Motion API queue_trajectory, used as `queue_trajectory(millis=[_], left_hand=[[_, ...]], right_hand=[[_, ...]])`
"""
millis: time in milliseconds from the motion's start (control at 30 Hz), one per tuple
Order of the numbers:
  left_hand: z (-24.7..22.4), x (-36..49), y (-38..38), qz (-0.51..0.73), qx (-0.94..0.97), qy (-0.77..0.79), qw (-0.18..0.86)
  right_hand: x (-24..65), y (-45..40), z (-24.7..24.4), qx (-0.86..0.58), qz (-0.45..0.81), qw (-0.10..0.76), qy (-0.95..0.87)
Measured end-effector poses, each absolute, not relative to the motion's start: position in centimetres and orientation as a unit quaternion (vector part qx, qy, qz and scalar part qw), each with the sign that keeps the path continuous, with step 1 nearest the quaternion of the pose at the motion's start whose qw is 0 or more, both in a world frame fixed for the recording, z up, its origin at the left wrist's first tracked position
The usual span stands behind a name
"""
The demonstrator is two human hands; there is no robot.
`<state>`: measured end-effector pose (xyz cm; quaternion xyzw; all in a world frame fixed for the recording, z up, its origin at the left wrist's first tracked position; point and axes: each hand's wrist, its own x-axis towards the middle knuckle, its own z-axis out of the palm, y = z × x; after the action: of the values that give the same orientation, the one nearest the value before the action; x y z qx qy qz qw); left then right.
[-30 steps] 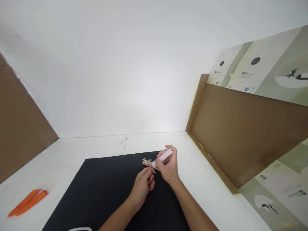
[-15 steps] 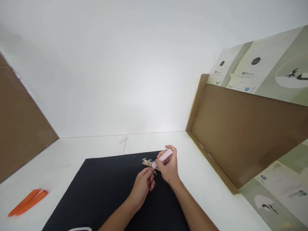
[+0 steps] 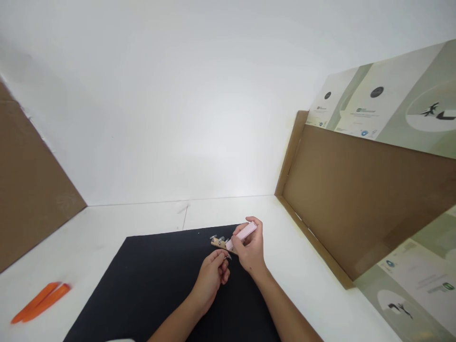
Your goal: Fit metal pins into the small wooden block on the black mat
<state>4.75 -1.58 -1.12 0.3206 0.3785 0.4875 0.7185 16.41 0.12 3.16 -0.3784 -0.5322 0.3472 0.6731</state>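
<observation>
My right hand [image 3: 252,247] is closed around a pale pink bar [image 3: 245,231], which slants down to the left. Just below the bar's lower end, my left hand [image 3: 213,271] pinches a small pointed piece [image 3: 229,256], shiny and partly see-through; its held end is hidden by the fingers. Behind both hands lies a narrow tan strip [image 3: 218,242] with several small glossy clear pieces standing along it on dark metal bits. The right hand and the bar cover the strip's right part. Whether the bar touches the pointed piece I cannot tell.
A black mat [image 3: 149,275] lies under the hands on the white table [image 3: 142,216]. Two orange strips [image 3: 42,301] rest at the left. Cardboard panels stand at the left [image 3: 32,185] and right [image 3: 363,190]. A white edge [image 3: 123,340] shows at the bottom.
The hands keep nearly the same pose, with the pink bar and pointed piece still held. The whole view has shifted by a few pixels.
</observation>
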Motion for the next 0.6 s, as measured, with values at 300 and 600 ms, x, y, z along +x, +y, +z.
queue_trajectory(millis=[300,600], left_hand=[[-1.12,4.79,-1.57,0.49,0.319,0.38,0.716],[-1.11,4.74,-1.57,0.488,0.319,0.384,0.716]], right_hand=[[16.17,-0.12,3.6,-0.375,0.35,0.679,-0.526],[16.58,0.03,3.48,-0.364,0.354,0.681,-0.528]])
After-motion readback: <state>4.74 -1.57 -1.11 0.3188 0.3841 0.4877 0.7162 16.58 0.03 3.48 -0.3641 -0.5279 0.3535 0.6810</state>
